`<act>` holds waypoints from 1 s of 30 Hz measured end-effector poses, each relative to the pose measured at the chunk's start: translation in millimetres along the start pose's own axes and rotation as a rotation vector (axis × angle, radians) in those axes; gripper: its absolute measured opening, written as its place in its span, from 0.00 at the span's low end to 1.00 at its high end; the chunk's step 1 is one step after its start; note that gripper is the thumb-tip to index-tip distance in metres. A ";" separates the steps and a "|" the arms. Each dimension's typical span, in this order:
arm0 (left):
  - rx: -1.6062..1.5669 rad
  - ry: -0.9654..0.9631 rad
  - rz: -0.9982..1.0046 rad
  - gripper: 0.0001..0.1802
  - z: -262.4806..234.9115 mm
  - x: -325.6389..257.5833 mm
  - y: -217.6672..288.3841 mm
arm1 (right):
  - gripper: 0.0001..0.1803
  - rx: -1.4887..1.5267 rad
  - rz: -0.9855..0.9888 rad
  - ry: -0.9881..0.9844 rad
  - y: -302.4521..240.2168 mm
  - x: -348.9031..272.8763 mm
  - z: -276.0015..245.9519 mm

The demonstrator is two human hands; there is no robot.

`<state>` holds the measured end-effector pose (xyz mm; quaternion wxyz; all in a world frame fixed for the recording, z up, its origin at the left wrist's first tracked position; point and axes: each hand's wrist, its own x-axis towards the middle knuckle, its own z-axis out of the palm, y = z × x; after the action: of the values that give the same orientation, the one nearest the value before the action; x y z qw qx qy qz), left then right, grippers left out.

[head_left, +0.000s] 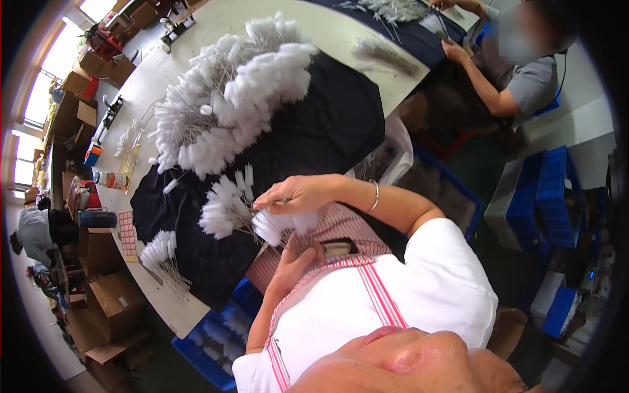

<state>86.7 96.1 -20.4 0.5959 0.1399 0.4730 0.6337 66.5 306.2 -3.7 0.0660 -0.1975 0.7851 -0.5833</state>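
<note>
Held bundle: white-bristled brushes (pixel 267 229) on thin stems, located in front of the wearer's torso, at the near edge of the work table. Left hand (pixel 298 259) pinched the stems below the bristles, thumb and fingers closed round them. Right hand (pixel 295 194) lay over the bristle end, palm down, fingers together and bent; whether its fingertips pinched any brush could not be told. A metal bangle (pixel 375 195) circled the right wrist.

Just beside the bundle, to the left, a loose fan of similar brushes (pixel 221 209) rested on black cloth (pixel 334 124). Beyond it a large heap of the same kind (pixel 226 105) lay partly on the cloth, heads and stems overlapping. A smaller bunch (pixel 160 254) lay near the left table edge.

Farther out on the pale table (pixel 141 85): a sheet of red-bordered labels (pixel 128 234), a dark blue cylinder (pixel 96 219) and a jar (pixel 110 180). Below the near edge, a blue crate (pixel 190 347) contained white-bristled bunches. At upper right, a seated co-worker in grey (pixel 534 82) handled a brush bunch over dark cloth. Blue crates (pixel 557 196) were stacked at far right.
</note>
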 end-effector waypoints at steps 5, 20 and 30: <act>-0.106 -0.025 0.063 0.14 -8.8 5.0 -16.8 | 0.22 0.015 0.003 -0.002 -5.6 -3.2 1.2; -0.102 0.322 0.582 0.06 -42.2 9.9 27.1 | 0.24 0.850 0.178 0.950 14.7 -7.8 43.7; -0.016 0.603 0.731 0.06 -60.0 -3.0 12.3 | 0.11 0.254 0.292 0.727 42.9 13.7 74.4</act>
<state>35.3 69.5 -40.6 0.1712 0.1022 0.5398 0.8179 68.8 245.1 -65.6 -0.1099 0.1448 0.6989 -0.6917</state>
